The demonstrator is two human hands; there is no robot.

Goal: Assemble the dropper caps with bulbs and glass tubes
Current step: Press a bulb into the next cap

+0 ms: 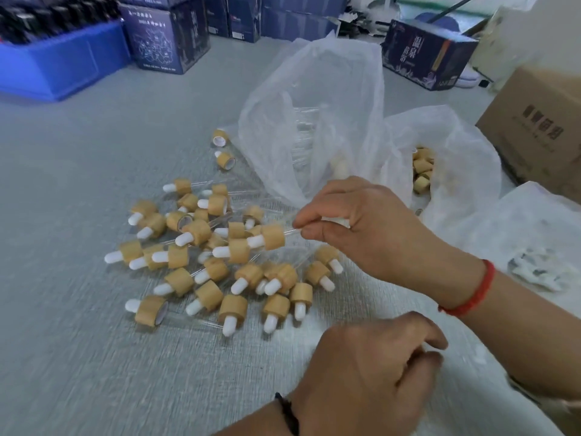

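Note:
My right hand (361, 228) pinches the clear glass tube of an assembled dropper (270, 236), which has a bamboo-coloured cap and a white bulb pointing left, just over the pile. The pile of several assembled droppers (204, 265) lies spread on the grey table left of my hands. My left hand (371, 369) is low in front with its fingers curled and thumb and forefinger close together; what it holds, if anything, is hidden. A clear plastic bag (311, 114) with glass tubes stands behind the pile. A second bag (456, 158) holds loose bamboo caps (423, 173).
A cardboard box (540, 130) stands at the right edge, with crumpled plastic (534, 247) in front of it. A blue bin (63, 67) sits at the far left. Dark blue cartons (166, 39) line the back, another (427, 55) at the back right.

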